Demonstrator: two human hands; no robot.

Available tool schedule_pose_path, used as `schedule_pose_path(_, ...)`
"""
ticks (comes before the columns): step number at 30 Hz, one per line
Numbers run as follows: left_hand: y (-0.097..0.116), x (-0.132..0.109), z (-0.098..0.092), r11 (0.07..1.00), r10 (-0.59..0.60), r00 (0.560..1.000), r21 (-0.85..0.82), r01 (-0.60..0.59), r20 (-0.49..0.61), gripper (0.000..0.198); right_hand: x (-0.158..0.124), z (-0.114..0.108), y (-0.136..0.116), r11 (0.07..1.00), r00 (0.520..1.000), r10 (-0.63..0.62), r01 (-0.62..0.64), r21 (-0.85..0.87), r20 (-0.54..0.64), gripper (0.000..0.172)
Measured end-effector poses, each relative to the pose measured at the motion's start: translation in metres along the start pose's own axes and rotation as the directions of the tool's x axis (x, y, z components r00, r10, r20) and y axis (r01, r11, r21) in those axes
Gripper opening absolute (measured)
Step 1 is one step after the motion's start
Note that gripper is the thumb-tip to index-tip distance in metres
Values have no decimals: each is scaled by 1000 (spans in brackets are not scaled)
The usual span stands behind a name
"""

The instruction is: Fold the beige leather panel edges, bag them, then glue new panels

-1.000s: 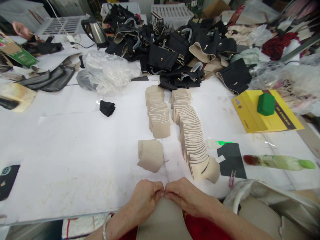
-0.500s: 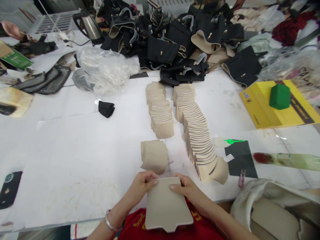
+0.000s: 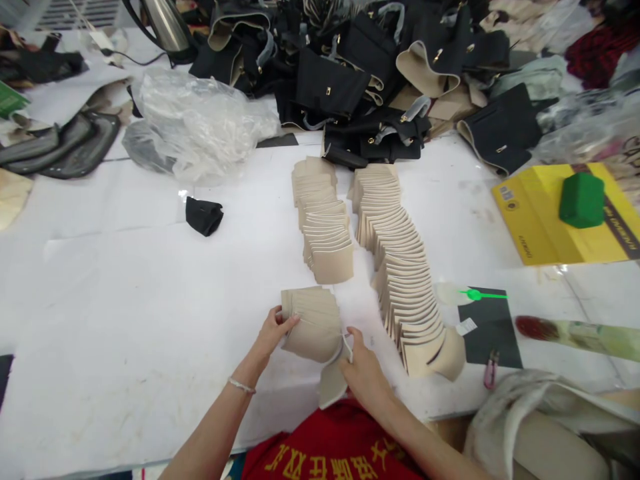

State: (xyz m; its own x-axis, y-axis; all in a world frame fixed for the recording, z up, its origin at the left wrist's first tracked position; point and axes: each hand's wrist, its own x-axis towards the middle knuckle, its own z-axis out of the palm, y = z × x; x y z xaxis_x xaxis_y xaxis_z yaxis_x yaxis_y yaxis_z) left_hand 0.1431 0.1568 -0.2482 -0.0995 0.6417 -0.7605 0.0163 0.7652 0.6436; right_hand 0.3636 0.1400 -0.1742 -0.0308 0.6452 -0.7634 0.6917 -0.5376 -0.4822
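Observation:
My left hand (image 3: 271, 331) pinches the left edge of a small stack of curled beige leather pieces (image 3: 313, 320) on the white table (image 3: 125, 300). My right hand (image 3: 361, 363) grips a single beige piece (image 3: 331, 379) bent under the stack's near edge. Two long fanned rows of the same beige pieces (image 3: 400, 267) run away from me just beyond my hands.
A heap of black bags (image 3: 360, 73) fills the far side. A crumpled clear plastic bag (image 3: 200, 127), a small black scrap (image 3: 203, 215), a yellow box with a green block (image 3: 580, 199), a black card (image 3: 493, 327), a brush (image 3: 575, 332) and a white sack (image 3: 540, 413) lie around.
My hands moved forward from the table's near edge to the small beige stack. The flat beige piece I held is now bent under the stack's edge. The camera tipped forward.

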Motion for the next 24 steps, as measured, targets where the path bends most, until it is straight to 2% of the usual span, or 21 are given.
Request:
schedule_pose_path(3,7,-8,-1,997,52,988,-66,-43,142,70,14,17,-3,987,999,3,-11,160,53,58)
schedule_pose_path(6,5,-17,0,992,77,970,-113,-51,232,78,21,27,3,945,993,-109,90,315,43,66)
schedule_pose_path(9,0,-20,5,985,98,968,-159,-62,229,85,24,33,14,907,986,-164,154,393,-6,67)
schedule_pose_path(13,-3,-17,10,982,91,974,-183,-53,209,71,28,38,31,919,989,-119,144,367,-90,72)
schedule_pose_path(17,-1,-14,10,979,83,968,-203,-34,237,73,41,41,51,946,972,-95,155,286,-214,92)
schedule_pose_path(20,-2,-11,9,969,75,962,-249,-8,262,77,52,43,64,924,983,-108,155,350,-151,108)
schedule_pose_path(24,-3,-8,9,966,48,960,-259,27,278,78,62,40,66,863,971,-229,235,447,-68,111)
